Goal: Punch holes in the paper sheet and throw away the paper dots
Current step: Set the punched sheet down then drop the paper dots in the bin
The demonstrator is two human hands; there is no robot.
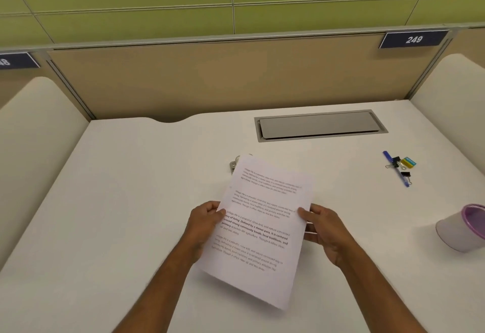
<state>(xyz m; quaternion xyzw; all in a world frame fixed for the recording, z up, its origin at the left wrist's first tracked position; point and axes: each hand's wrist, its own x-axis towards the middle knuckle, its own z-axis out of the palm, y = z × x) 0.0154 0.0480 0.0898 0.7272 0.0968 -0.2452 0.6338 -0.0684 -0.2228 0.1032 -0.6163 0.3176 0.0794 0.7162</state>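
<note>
Your left hand [203, 223] pinches the paper sheet [262, 227] at its 9 o'clock edge, thumb on top and fingers curled beneath. The sheet, print up, is held over the tabletop [131, 201]. Your right hand [325, 230] grips its 3 o'clock edge likewise. A small metal object [234, 163] peeks out at the sheet's 11 o'clock corner. A blue pen [387, 155] with binder clips [393, 162] lies at 2 o'clock, and a purple-rimmed container [456, 233] at 3.

two bare forearms, uncovered up to the wrists, ending in a bare left hand [203, 223] and a bare right hand [325, 230].
</note>
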